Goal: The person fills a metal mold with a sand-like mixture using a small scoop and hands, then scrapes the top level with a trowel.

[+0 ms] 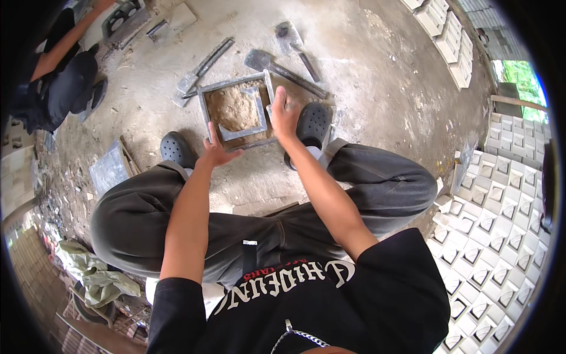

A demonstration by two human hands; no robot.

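A square grey metal mold (206, 108) lies on the floor between my feet. Inside it sit sandy, pale mix (231, 110) and a grey angular insert (259, 111). My left hand (218, 152) is at the mold's near left corner, fingers spread, at or very close to the rim. Along the right side of the mold, my right hand (284, 115) is held upright with the palm toward the frame and its fingers extended. Neither hand grips anything that I can see.
Beyond the mold lie a long metal bar (207, 64), a flat-bladed tool (289, 74) and a trowel (287, 36). A grey plate (112, 168) rests at left. Another person (62, 76) works at upper left. Pale blocks (489, 236) are stacked at right, more (446, 36) at upper right.
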